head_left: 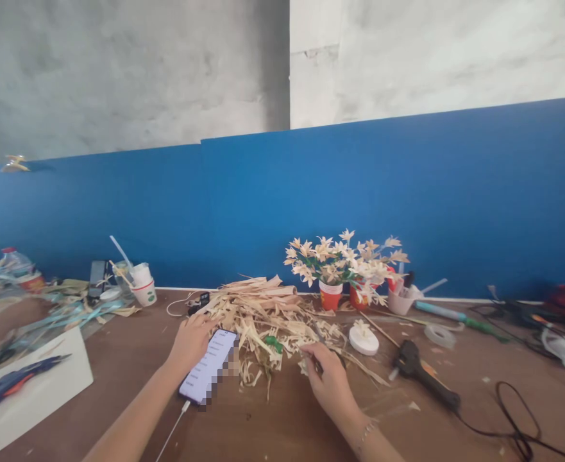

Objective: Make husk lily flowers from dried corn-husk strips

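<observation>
My left hand (192, 343) is beside the upper left edge of a lit phone (210, 369), its fingers reaching toward a heap of dry pale strips (258, 314). What its fingertips touch is too small to tell. At the right edge of the heap, my right hand (328, 372) has its fingers curled round something dark, mostly hidden. A round white lid (363, 339) with a small pale flower on it lies just right of this hand. Behind the heap, pale flowers (333, 256) stand in a red and white paper cup (331, 296).
A black glue gun (426, 375) with its cord lies at the right, near a tape roll (440, 335). Blue-handled pliers (10, 385) rest on a white board (65, 385) at the left. Behind them stands a cup (144, 292) with tools. A blue partition (244, 212) borders the table.
</observation>
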A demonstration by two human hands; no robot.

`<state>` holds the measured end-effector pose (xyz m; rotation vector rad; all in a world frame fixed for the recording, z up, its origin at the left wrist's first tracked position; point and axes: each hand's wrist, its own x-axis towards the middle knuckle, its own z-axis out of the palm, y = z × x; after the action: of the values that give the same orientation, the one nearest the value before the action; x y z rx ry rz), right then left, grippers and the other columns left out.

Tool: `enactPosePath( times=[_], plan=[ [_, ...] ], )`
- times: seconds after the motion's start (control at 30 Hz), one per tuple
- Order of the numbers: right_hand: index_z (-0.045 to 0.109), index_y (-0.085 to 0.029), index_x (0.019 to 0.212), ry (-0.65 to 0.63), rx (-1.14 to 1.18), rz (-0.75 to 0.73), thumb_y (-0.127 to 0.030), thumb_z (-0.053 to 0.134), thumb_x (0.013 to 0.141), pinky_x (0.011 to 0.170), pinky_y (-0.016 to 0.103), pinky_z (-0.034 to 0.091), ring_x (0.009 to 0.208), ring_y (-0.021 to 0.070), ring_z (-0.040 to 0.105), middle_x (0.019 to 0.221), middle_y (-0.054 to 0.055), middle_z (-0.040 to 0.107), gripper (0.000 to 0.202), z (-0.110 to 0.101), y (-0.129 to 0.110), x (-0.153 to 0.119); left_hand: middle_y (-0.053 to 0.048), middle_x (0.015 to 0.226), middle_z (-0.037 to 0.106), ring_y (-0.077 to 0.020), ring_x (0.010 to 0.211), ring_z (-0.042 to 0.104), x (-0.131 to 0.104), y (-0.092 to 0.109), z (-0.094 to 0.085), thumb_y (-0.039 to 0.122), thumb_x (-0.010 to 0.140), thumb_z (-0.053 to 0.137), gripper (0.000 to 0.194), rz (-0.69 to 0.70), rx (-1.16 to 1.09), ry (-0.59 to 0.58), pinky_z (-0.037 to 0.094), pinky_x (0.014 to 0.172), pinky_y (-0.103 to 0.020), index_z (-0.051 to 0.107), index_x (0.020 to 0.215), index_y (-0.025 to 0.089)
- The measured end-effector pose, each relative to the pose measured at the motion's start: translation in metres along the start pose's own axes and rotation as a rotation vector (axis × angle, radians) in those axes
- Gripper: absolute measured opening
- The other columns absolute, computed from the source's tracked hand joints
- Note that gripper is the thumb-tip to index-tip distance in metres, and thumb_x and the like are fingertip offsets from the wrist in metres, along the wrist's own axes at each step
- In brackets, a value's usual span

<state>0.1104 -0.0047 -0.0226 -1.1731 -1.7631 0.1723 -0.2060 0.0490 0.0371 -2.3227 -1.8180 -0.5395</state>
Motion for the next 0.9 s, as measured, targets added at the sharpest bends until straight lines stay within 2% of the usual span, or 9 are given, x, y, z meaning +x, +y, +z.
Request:
enactPosePath(
  times=[0.1,0.17,0.27,0.33,0.4,0.6,0.73,0.8,0.9],
  plan=[
    [0.062,-0.018,0.093,0.011,0.051,0.053,-0.018,0.045,0.080,0.070,0.030,0.049,0.075,0.0197,0.061,0.085,0.008,0.067,0.021,0.001,-0.002,0.000,-0.005,0.099,0.067,-0.0221,0.097,0.056,0.000,0.041,0.001,0.007,0.071,0.044,0.036,-0.016,-0.222,0.088,0.038,0.091,-0.035,0.069,0.091,0.023],
    [0.061,-0.017,0.096,0.030,0.100,0.107,-0.021,0.047,0.081,0.068,0.029,0.050,0.073,0.0191,0.061,0.086,0.009,0.067,0.021,0.000,-0.003,0.000,-0.005,0.095,0.068,-0.0202,0.093,0.058,-0.003,0.082,0.010,0.015,0.075,0.046,0.028,-0.032,-0.503,0.026,0.042,0.087,-0.032,0.069,0.088,0.020],
    [0.060,-0.016,0.103,0.052,0.185,0.171,-0.024,0.048,0.082,0.066,0.027,0.051,0.073,0.0179,0.062,0.090,0.009,0.067,0.025,-0.002,-0.002,0.000,-0.004,0.085,0.070,-0.0186,0.080,0.062,-0.006,0.143,0.032,0.027,0.077,0.048,0.025,-0.149,-0.885,-0.159,0.046,0.074,-0.029,0.068,0.088,0.018],
    [0.060,-0.016,0.104,0.064,0.229,0.191,-0.024,0.049,0.081,0.065,0.026,0.052,0.075,0.0182,0.063,0.094,0.009,0.068,0.027,-0.003,0.000,0.001,-0.004,0.079,0.070,-0.0177,0.075,0.062,-0.008,0.172,0.046,0.029,0.077,0.049,0.024,-0.178,-1.047,-0.191,0.046,0.069,-0.027,0.068,0.081,0.015],
    [0.061,-0.017,0.103,0.069,0.257,0.203,-0.024,0.050,0.080,0.066,0.027,0.052,0.078,0.0190,0.064,0.097,0.009,0.068,0.026,-0.004,0.001,0.001,-0.002,0.067,0.067,-0.0158,0.066,0.059,-0.010,0.188,0.058,0.030,0.077,0.049,0.024,-0.210,-1.162,-0.188,0.044,0.063,-0.025,0.067,0.073,0.015],
    [0.065,-0.017,0.098,0.024,0.311,0.202,-0.020,0.051,0.078,0.072,0.029,0.053,0.082,0.0198,0.064,0.095,0.008,0.069,0.025,-0.007,-0.003,0.004,-0.001,0.065,0.063,-0.0154,0.066,0.057,-0.015,0.185,0.070,0.031,0.071,0.058,0.018,-0.275,-1.330,-0.155,0.044,0.065,-0.026,0.064,0.071,0.013],
    [0.064,-0.018,0.098,0.005,0.318,0.194,-0.014,0.050,0.075,0.068,0.027,0.052,0.073,0.0169,0.063,0.089,0.006,0.069,0.028,-0.007,-0.007,0.005,-0.001,0.075,0.061,-0.0159,0.071,0.057,-0.016,0.176,0.067,0.024,0.068,0.059,0.015,-0.325,-1.224,0.074,0.047,0.068,-0.027,0.060,0.081,0.016],
    [0.064,-0.019,0.101,0.008,0.324,0.200,-0.013,0.050,0.075,0.063,0.026,0.052,0.067,0.0154,0.061,0.087,0.005,0.069,0.030,-0.007,-0.007,0.004,-0.002,0.076,0.060,-0.0165,0.073,0.057,-0.016,0.174,0.064,0.023,0.069,0.057,0.012,-0.294,-1.124,0.152,0.047,0.067,-0.027,0.060,0.079,0.017],
    [0.063,-0.019,0.102,0.006,0.356,0.200,-0.016,0.051,0.076,0.061,0.026,0.052,0.065,0.0149,0.060,0.090,0.006,0.068,0.029,-0.005,-0.007,0.003,-0.005,0.082,0.061,-0.0198,0.081,0.058,-0.017,0.174,0.061,0.029,0.071,0.056,0.014,-0.185,-1.055,0.122,0.047,0.067,-0.029,0.064,0.071,0.018]
  ],
)
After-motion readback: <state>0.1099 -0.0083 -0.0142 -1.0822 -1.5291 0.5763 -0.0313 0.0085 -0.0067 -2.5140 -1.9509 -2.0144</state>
